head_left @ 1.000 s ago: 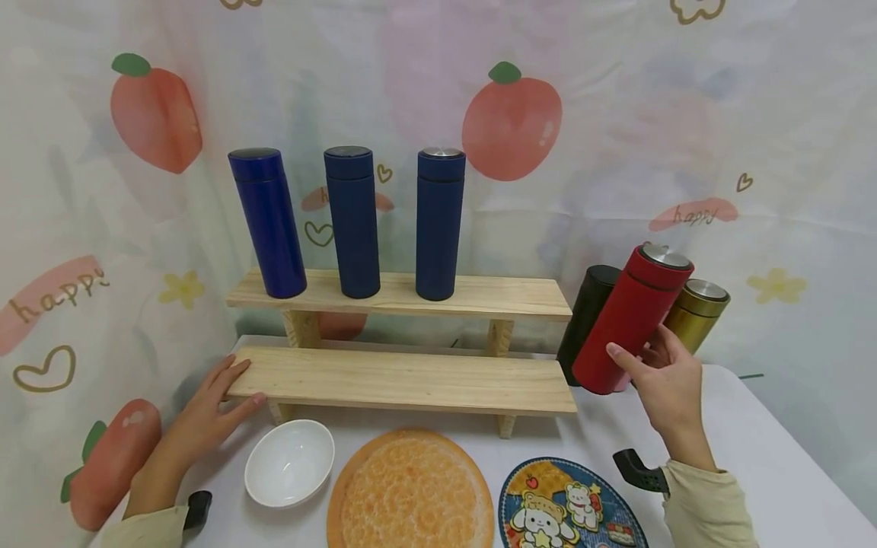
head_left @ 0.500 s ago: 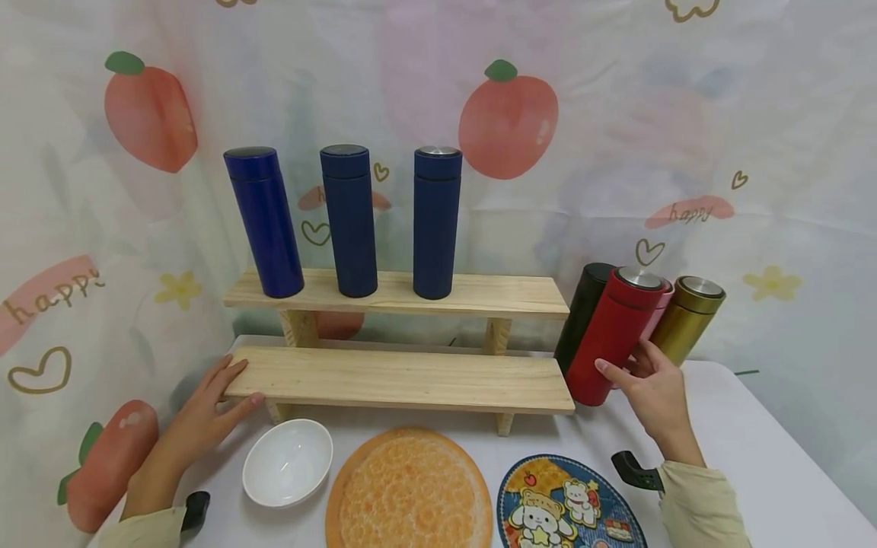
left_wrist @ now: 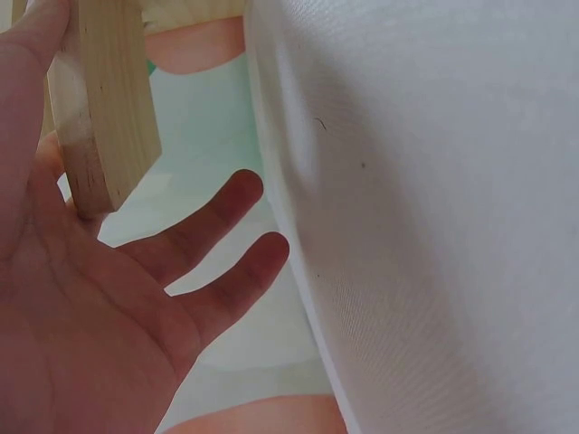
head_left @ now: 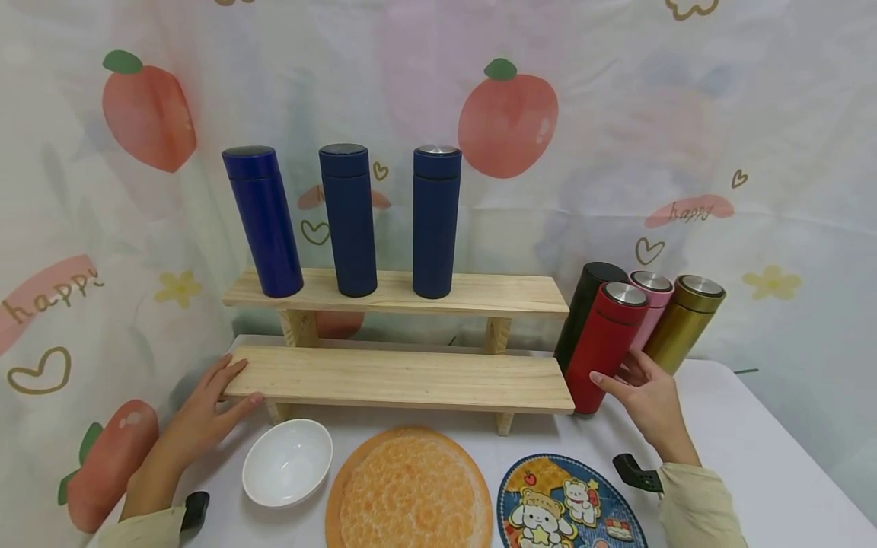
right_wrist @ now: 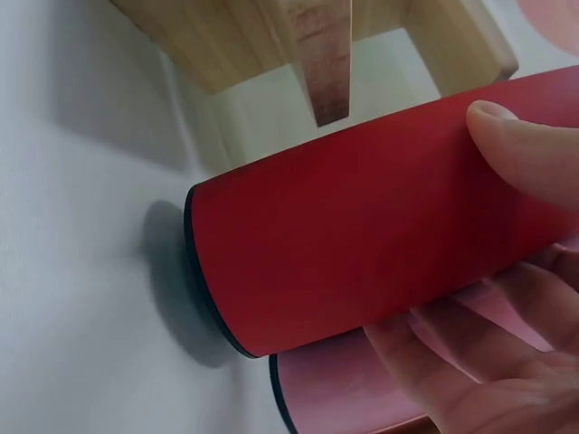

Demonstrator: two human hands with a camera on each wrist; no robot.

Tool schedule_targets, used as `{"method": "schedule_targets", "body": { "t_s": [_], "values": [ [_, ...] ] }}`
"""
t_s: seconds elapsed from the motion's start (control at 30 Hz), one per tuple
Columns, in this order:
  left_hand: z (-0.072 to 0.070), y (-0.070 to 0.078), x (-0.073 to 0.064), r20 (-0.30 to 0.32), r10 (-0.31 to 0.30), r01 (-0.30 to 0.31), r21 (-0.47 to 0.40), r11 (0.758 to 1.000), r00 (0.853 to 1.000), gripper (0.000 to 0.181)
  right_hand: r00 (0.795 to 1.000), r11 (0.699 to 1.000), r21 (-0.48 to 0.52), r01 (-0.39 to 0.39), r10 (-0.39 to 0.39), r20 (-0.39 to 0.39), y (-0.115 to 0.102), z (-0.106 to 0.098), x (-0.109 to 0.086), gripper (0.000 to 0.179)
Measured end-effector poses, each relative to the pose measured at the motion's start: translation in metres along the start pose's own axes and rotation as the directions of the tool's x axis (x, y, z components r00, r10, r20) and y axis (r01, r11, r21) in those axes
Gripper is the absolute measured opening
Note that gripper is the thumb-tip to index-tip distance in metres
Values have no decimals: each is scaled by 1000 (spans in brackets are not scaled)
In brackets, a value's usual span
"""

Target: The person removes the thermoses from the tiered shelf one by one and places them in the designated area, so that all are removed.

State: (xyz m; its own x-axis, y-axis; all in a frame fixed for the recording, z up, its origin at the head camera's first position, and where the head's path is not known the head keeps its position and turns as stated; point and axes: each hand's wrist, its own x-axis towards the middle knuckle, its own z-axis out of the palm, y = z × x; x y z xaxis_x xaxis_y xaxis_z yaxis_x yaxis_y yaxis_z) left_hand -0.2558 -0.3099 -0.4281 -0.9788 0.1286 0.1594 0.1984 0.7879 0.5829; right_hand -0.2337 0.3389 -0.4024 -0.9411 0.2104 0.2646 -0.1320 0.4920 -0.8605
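Observation:
My right hand [head_left: 647,397] holds a red thermos bottle [head_left: 606,346] with a steel lid, thumb on one side and fingers on the other. In the right wrist view, the base of the red thermos [right_wrist: 362,235] is close to the tablecloth beside its shadow; whether it touches is unclear. Beside it, a pink thermos [head_left: 654,304], a gold thermos [head_left: 685,323] and a black thermos [head_left: 582,316] stand together. At the left end of the lower board of a wooden two-step shelf [head_left: 397,377], my left hand [head_left: 205,411] grips the board's end [left_wrist: 109,117], two fingers stretched out free.
Three blue thermos bottles [head_left: 349,228] stand on the upper board [head_left: 507,293]. In front of the shelf lie a white bowl [head_left: 288,464], a round bread-patterned mat [head_left: 411,491] and a blue cartoon mat [head_left: 569,506]. A printed cloth [head_left: 603,114] hangs behind the white table [head_left: 754,449].
My right hand has lowered the red thermos down and slightly left, beside the lower board's right end. The pink thermos behind it has come into view. The left hand keeps its place.

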Motion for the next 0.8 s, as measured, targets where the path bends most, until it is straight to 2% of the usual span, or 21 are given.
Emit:
{"method": "schedule_targets", "body": {
  "t_s": [0.47,0.8],
  "values": [
    [0,-1,-2,2,-3,3,-18,1000,1000,83,998,999,-11,-35,35,55,14,1,1,89],
    [0,-1,0,5,-8,8,-10,1000,1000,86,997,999,-13,-31,32,70,13,-4,0,91]
  ]
}}
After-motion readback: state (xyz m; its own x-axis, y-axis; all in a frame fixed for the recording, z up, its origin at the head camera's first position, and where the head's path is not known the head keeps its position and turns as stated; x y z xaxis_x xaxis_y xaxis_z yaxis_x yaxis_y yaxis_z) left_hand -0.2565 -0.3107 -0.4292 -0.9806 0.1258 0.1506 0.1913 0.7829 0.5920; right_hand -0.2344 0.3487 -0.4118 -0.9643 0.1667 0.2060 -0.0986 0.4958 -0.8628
